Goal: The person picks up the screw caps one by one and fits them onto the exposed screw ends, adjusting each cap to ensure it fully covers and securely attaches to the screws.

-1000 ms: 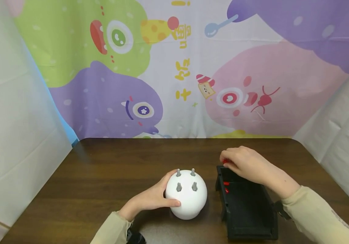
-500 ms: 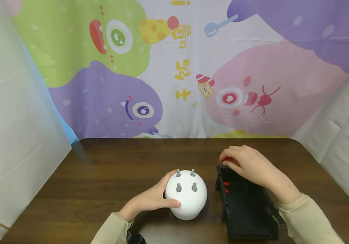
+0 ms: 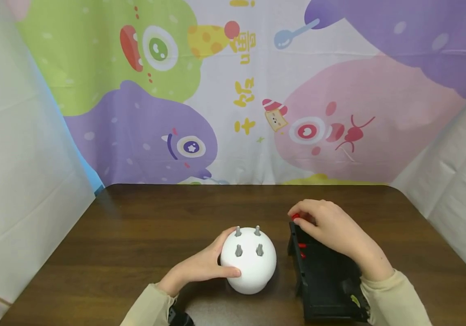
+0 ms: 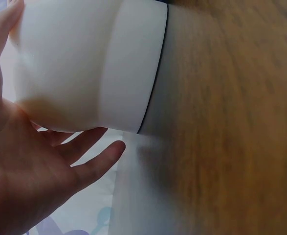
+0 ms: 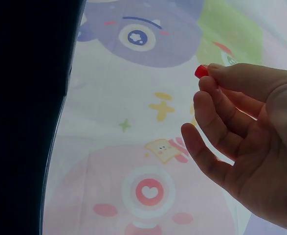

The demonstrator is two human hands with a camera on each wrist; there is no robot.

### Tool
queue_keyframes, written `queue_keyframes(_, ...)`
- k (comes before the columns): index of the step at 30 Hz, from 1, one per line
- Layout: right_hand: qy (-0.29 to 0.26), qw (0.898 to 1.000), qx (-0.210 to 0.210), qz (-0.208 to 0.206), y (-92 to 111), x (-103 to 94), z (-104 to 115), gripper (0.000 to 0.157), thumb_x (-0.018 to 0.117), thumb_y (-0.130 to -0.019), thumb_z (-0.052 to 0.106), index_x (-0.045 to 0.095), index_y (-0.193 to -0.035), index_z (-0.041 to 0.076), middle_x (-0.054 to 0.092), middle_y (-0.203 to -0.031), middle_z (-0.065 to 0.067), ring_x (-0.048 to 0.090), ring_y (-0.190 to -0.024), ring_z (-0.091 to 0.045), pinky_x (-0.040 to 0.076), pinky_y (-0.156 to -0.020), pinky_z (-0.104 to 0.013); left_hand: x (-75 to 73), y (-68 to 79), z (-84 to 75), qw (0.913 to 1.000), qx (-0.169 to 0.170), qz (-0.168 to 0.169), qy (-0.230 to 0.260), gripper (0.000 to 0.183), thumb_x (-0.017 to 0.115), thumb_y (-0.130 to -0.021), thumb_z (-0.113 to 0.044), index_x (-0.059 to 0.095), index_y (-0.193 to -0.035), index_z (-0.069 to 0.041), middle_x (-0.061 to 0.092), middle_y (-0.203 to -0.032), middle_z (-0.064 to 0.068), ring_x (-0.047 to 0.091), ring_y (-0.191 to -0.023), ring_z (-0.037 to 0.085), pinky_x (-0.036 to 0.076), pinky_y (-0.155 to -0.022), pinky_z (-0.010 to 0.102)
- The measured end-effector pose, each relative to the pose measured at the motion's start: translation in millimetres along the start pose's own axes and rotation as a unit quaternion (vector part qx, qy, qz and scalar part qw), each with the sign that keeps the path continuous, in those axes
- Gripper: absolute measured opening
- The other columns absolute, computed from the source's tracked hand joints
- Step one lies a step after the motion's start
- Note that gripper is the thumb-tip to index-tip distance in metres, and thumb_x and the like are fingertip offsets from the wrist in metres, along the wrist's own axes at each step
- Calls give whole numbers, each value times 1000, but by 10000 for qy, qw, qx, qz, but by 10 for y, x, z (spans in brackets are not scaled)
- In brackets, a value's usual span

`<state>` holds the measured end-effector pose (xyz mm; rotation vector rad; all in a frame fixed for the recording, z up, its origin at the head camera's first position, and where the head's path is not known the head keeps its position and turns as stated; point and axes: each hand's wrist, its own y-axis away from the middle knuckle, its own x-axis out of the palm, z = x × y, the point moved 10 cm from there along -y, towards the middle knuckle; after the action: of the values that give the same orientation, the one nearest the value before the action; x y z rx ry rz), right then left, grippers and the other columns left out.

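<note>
My left hand (image 3: pixel 204 265) grips a white rounded object (image 3: pixel 251 278) standing on the table, thumb on the near side and fingers behind. Several grey metal posts (image 3: pixel 238 250), like bolts, stick up from its top. In the left wrist view, the white object (image 4: pixel 79 63) shows a flat lower band with a dark line at its base. My right hand (image 3: pixel 332 228) is over the far end of a black tray (image 3: pixel 304 285). Between thumb and fingertip it pinches a small red plastic piece (image 5: pixel 201 71), whose exact kind I cannot tell.
Two more small red pieces lie at the tray's left side, one red piece (image 3: pixel 302 246) beyond the other (image 3: pixel 303 256). The tray is to the right of the white object on a brown wooden table (image 3: pixel 143 226). A printed cloth (image 3: pixel 253 158) hangs behind.
The right hand has shifted slightly left and nearer, still pinching the red piece, and its forearm has swung left over the tray. The left hand and the white object stay in place.
</note>
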<state>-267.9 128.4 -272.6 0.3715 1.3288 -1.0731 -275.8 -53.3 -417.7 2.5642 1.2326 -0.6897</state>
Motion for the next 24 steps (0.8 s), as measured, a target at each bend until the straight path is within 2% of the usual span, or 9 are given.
queue_keyframes(10, -195, 9998, 35, -12, -16, 39, 80, 16, 60, -85, 13, 65, -99, 18, 63, -89, 11, 55, -75, 0, 47, -68, -26, 3, 4, 6, 10000, -48, -6, -6, 95, 73, -74, -37, 11, -144, -21, 26, -143, 6, 34, -126, 20, 29, -100, 46)
queue_keyframes(24, -865, 9961, -11, -171, -75, 101, 195, 7, 62, -87, 26, 64, -92, 23, 60, -81, 17, 52, -67, 2, 45, -61, -22, -1, -1, 9, 10000, -37, -15, 53, 95, 74, -74, -36, 12, -144, -22, 27, -143, 4, 35, -126, 19, 29, -100, 45)
